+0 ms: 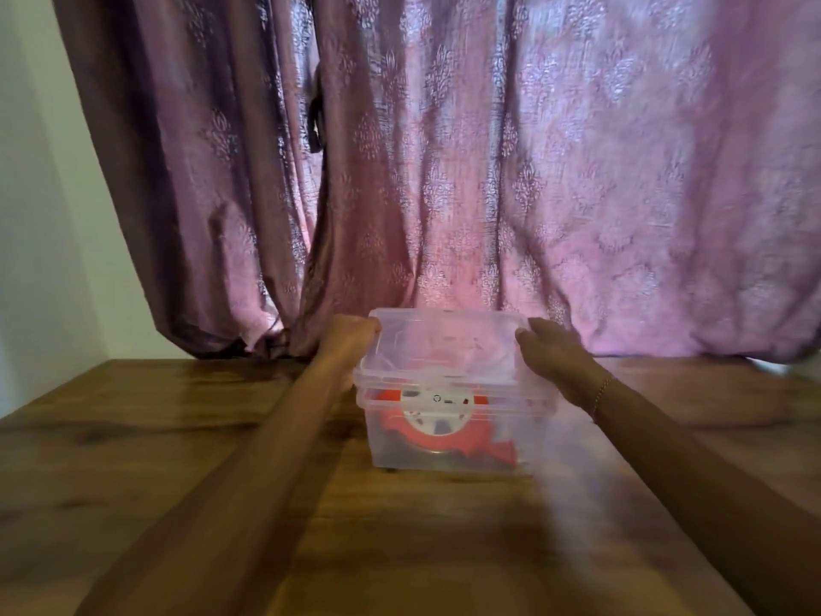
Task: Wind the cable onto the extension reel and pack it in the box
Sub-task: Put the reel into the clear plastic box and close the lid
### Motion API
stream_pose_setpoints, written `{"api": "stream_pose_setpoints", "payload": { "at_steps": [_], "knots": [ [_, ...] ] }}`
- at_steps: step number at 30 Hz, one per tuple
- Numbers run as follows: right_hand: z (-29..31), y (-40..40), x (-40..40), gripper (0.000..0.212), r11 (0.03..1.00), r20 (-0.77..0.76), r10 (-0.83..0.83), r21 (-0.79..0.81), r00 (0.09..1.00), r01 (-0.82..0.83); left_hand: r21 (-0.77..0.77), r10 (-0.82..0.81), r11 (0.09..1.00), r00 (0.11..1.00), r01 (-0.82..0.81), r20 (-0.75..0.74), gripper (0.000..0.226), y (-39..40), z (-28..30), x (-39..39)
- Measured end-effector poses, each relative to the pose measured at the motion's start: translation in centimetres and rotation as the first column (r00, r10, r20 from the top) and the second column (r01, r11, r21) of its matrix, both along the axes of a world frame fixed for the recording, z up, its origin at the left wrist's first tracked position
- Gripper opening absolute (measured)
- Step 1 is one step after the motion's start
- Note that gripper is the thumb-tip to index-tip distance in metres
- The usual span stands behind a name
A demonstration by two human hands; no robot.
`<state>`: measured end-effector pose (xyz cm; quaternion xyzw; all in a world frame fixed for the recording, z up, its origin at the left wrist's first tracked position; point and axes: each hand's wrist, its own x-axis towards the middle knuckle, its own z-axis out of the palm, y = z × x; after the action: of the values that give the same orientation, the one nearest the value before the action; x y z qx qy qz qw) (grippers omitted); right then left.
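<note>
Clear plastic box [448, 433]: stands on the wooden table [177, 460], near its far edge. Clear lid [444, 344]: lies on top of the box. Extension reel [437, 431], orange-red with white centre: inside the box, seen through its front wall; cable not distinguishable through the blur. Left hand [351, 340]: at the lid's left edge, fingers curled against it. Right hand [551, 349]: at the lid's right edge, fingers fairly straight and touching it; thin bracelet [602, 391] on the wrist. Purple patterned curtain [488, 171]: hangs behind the table.
</note>
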<state>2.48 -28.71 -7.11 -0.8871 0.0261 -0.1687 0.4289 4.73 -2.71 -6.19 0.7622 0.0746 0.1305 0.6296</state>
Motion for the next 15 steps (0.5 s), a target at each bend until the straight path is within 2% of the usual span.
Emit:
{"api": "stream_pose_setpoints", "payload": {
  "at_steps": [5, 11, 13, 15],
  "knots": [
    [-1.4, -0.9, 0.3, 0.025, 1.000, -0.091, 0.024, -0.017, 0.996, -0.025, 0.086, 0.006, 0.996, 0.998, -0.001, -0.061, 0.014, -0.5, -2.3, 0.3],
    [-2.2, -1.2, 0.2, 0.023, 0.999, -0.144, 0.054, 0.011, 0.988, -0.053, 0.123, 0.015, 0.992, 0.996, -0.004, -0.088, 0.013, 0.0, -3.0, 0.3],
    [-2.5, -1.4, 0.1, 0.030, 0.997, -0.140, 0.078, 0.016, 0.987, -0.077, 0.137, 0.017, 0.991, 0.995, -0.003, -0.102, 0.018, 0.0, -3.1, 0.4],
    [-2.6, -1.4, 0.0, 0.048, 0.995, -0.125, 0.096, -0.008, 0.987, -0.098, 0.141, 0.017, 0.990, 0.993, -0.001, -0.114, 0.021, 0.1, -3.2, 0.5]
  ]
}}
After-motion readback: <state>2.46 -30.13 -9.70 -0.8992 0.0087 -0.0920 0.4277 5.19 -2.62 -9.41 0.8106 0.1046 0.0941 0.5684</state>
